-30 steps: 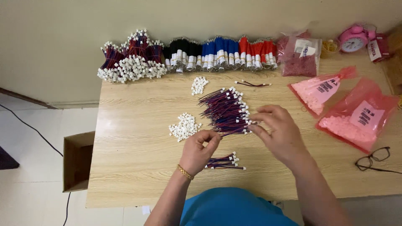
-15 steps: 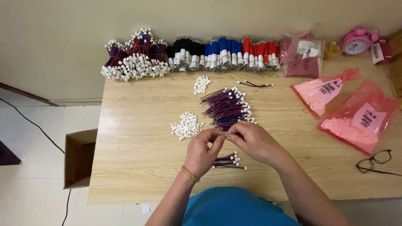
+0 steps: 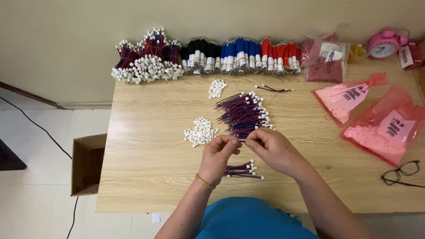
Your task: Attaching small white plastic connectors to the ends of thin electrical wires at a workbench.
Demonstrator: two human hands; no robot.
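My left hand [image 3: 219, 156] and my right hand [image 3: 272, 149] meet fingertip to fingertip over the middle of the wooden table [image 3: 146, 168], pinching a thin purple wire piece [image 3: 242, 140] between them. Just beyond the fingers lies a loose pile of purple wires with white connectors [image 3: 243, 114]. A heap of small white connector housings [image 3: 200, 132] sits left of my left hand. A small bunch of finished wires [image 3: 242, 170] lies below my hands, near my body.
Bundles of purple, black, blue and red wires [image 3: 208, 55] line the far edge. A second small heap of white housings [image 3: 216, 88], pink bags [image 3: 380, 119], a pink alarm clock [image 3: 383, 43], glasses [image 3: 402, 173]. A cardboard box [image 3: 87, 163] stands on the floor at left.
My right hand has come back from the wire pile toward my left hand, and both now meet on one wire. The camera view has shifted slightly.
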